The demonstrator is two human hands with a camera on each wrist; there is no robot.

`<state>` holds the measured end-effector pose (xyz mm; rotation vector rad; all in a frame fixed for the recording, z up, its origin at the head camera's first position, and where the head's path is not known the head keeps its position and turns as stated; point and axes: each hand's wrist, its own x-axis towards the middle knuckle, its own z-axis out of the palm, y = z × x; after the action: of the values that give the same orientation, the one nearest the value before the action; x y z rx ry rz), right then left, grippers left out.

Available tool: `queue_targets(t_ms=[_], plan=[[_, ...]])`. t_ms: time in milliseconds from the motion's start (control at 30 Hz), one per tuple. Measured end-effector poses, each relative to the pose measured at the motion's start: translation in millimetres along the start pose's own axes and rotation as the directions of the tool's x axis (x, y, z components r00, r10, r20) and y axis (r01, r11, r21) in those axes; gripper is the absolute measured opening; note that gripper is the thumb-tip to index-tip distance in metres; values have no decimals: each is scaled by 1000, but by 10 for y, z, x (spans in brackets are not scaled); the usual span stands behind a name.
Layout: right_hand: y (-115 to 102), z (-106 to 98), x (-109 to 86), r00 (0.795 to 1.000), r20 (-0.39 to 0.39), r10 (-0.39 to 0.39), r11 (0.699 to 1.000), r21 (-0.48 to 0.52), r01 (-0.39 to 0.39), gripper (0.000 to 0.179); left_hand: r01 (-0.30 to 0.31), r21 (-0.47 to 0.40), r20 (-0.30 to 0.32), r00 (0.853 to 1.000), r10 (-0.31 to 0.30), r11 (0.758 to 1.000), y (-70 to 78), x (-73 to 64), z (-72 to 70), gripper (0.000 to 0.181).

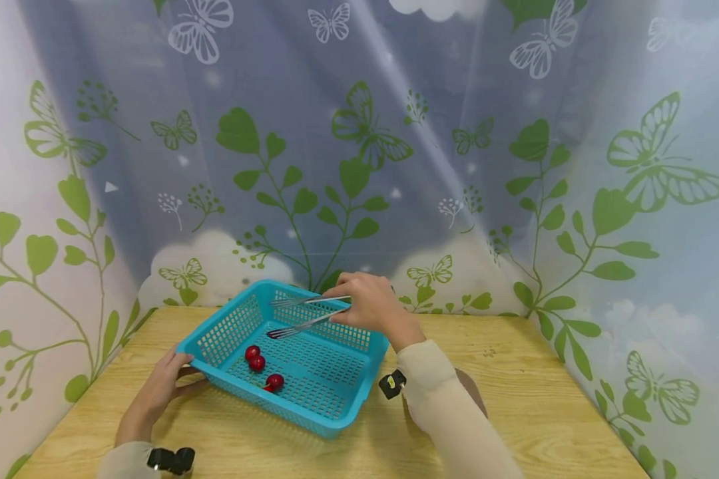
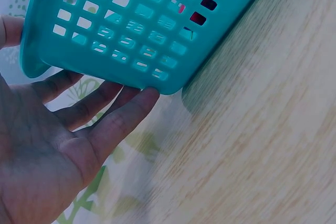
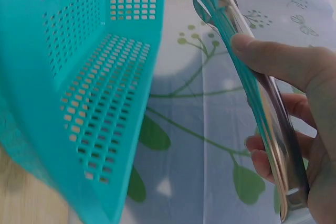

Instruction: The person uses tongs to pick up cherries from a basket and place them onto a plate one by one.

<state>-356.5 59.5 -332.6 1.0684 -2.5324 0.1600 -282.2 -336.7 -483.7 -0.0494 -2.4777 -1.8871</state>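
Note:
A blue plastic basket (image 1: 299, 406) with perforated walls sits on the table in the head view. Several red cherries (image 1: 256, 363) lie inside it near the front left. My left hand (image 1: 156, 389) grips the basket's left corner, thumb at the rim; in the left wrist view the fingers of my left hand (image 2: 52, 145) touch its outer side. My right hand (image 1: 368, 306) holds metal tongs (image 1: 302, 326) over the basket, their two arms spread apart. A dark red spot shows at the lower arm's tip; I cannot tell whether it is a cherry.
The wooden table (image 1: 533, 392) reaches back to a curtain (image 1: 431, 226) printed with leaves and butterflies. Under my right forearm lies a rounded brown thing (image 1: 472, 392), mostly hidden.

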Motion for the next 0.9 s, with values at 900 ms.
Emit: queue_targets(t_ms=[900], plan=[[-372,628,598,972,176,157,985,51,-168,41,0,-14,3,1000,0,1000,15,-4,8,58]])
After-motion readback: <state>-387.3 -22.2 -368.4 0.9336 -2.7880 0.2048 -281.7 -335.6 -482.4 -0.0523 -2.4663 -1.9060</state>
